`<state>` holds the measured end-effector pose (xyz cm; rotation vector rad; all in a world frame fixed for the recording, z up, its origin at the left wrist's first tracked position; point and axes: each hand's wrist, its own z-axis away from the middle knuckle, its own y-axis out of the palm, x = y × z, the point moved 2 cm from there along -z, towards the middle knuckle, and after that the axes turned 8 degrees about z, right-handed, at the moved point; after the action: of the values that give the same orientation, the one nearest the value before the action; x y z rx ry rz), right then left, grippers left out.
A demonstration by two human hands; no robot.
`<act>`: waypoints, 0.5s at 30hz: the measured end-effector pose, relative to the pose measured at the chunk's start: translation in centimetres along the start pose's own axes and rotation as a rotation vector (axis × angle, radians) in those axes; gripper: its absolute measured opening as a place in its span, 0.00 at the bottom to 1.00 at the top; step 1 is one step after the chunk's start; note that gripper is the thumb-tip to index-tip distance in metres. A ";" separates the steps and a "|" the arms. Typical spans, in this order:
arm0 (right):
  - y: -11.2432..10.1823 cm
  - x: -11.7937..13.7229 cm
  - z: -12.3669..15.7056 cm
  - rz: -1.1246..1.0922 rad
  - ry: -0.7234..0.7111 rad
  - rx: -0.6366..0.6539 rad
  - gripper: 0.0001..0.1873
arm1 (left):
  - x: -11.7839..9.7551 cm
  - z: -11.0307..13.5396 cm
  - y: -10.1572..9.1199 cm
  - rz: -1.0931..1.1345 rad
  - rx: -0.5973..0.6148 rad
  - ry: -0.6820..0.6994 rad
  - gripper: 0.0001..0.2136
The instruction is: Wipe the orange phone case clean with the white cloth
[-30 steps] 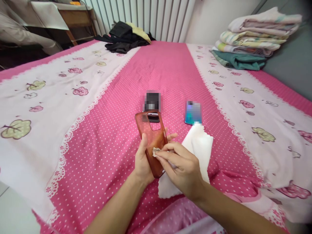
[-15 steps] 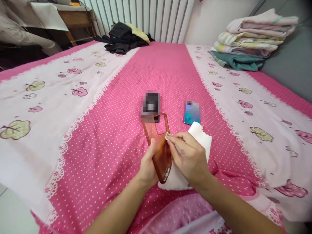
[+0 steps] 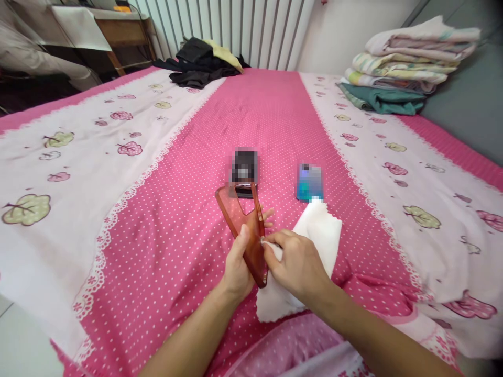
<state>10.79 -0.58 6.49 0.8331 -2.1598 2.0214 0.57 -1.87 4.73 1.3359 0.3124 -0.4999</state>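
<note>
My left hand [image 3: 238, 264] grips a translucent reddish-brown phone case [image 3: 243, 220] by its lower part and holds it up on edge over the bed. My right hand [image 3: 297, 264] is closed on a white cloth [image 3: 320, 230] and presses a pinched corner of it against the case's right edge. The rest of the cloth hangs under my right hand and spreads onto the pink dotted bedsheet [image 3: 267, 120]. Just beyond the case lies a dark phone [image 3: 244, 168], and a blue phone [image 3: 309, 183] lies to its right.
A pile of dark clothes [image 3: 200, 63] lies at the far end of the bed by a white radiator. Folded blankets [image 3: 408, 63] are stacked at the far right. A wooden table [image 3: 118, 26] stands at the back left. The bed's near left edge drops to the floor.
My left hand has turned the case back to the left. My right hand's pinched cloth has slid from the case's upper edge down to its middle right edge.
</note>
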 end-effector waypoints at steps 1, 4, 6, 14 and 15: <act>-0.2 -0.1 -0.1 -0.025 0.019 0.018 0.09 | 0.0 0.0 0.0 0.004 0.005 -0.004 0.29; -0.7 -0.6 -0.4 -0.168 0.062 0.023 0.08 | 0.0 0.0 0.1 0.035 0.040 -0.019 0.30; -1.0 -0.8 -0.6 -0.296 0.072 -0.027 0.06 | -0.1 -0.1 0.0 0.064 0.062 -0.031 0.30; -1.1 -1.3 -0.9 -0.640 0.078 -0.123 0.05 | -0.1 0.0 -0.1 0.166 0.005 -0.099 0.27; -1.0 -1.2 -0.9 -0.645 0.074 -0.113 0.05 | 0.0 0.0 0.0 0.161 0.020 -0.095 0.27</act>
<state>11.98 0.66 7.00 1.2134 -1.6458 1.5600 0.56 -1.89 4.69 1.3394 0.1205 -0.4309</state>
